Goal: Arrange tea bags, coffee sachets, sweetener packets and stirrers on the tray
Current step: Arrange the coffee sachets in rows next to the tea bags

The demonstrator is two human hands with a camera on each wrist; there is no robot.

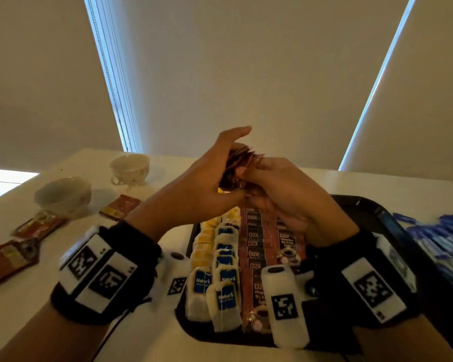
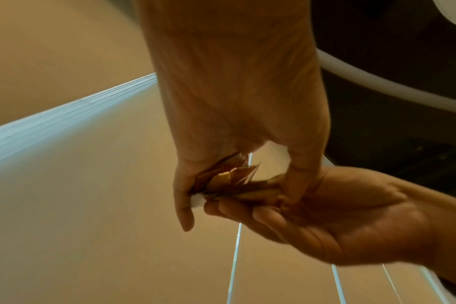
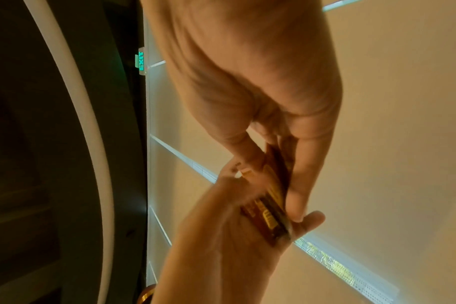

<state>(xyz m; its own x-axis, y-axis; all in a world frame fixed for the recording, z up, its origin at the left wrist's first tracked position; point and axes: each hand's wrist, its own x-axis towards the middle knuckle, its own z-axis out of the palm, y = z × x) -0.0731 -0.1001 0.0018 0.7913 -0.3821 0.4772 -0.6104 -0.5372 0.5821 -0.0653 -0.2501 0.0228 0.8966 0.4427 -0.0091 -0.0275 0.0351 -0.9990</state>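
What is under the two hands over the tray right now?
Rows of tea bags and D2X coffee sachets on the black tray. The hands hide the rows' far ends; the right hand covers more sachets.

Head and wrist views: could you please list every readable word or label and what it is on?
"Nature" (ending unclear): blue labels of the tea bags on the tray.
"D2X": dark coffee sachets; smaller print blurred.
"EXIT": green sign.
Sachets held by left hand and right hand: unreadable.

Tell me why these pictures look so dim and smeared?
Head view: dim room, bright daylight only at the blind edges; the blue packets smear at the right edge. Left wrist view: warm cast, the right hand soft. Right wrist view: the left hand blurs over the sachets.
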